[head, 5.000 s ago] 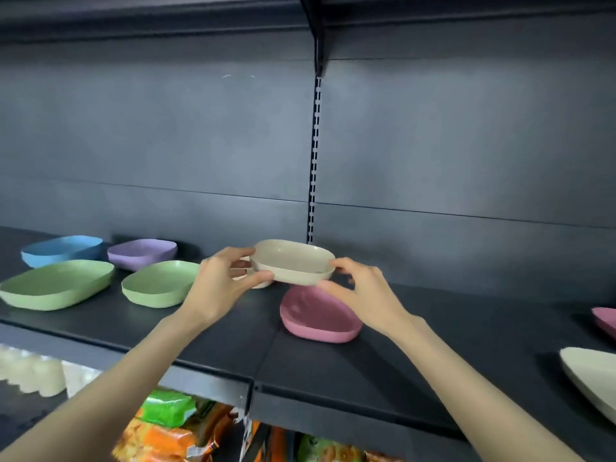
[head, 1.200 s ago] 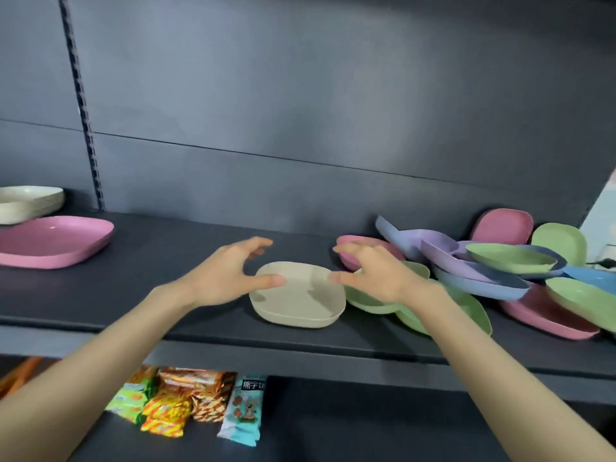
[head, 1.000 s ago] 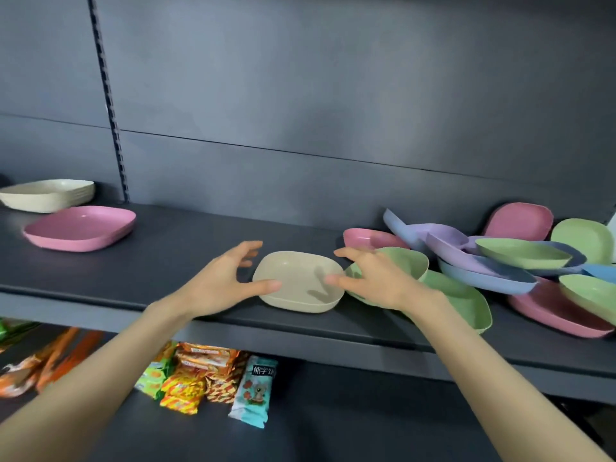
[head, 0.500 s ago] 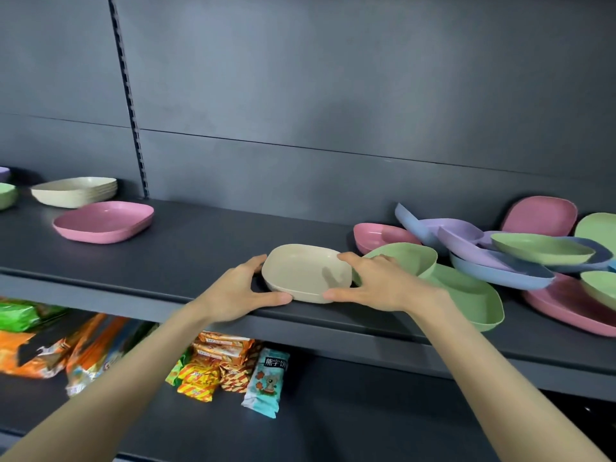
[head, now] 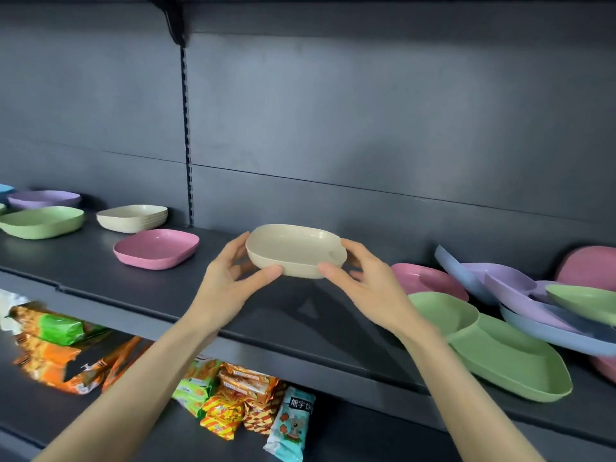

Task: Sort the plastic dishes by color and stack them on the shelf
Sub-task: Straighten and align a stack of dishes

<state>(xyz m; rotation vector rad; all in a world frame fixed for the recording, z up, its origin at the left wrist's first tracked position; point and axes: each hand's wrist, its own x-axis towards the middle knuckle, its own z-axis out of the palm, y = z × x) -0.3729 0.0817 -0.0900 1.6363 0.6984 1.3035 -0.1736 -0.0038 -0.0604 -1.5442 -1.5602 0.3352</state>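
Cream dish (head: 295, 250) now lifted; packet (head: 290, 425) reads 熊字.

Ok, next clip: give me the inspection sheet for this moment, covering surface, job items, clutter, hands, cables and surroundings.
Surface: dark shelf, with dishes at its left and right.
Job's things: cream dish held off the shelf, roughly level. Cream stack, pink dish, green dish and purple dish are set apart at left. Mixed pile of pink, green, purple and blue dishes lies jumbled at right.
Clutter: snack packets on the shelf below.
Hands: left hand and right hand each grip one side of the cream dish, thumbs on its near wall.
Cables: nothing seen.
Surroundings: dark back panel and slotted upright.
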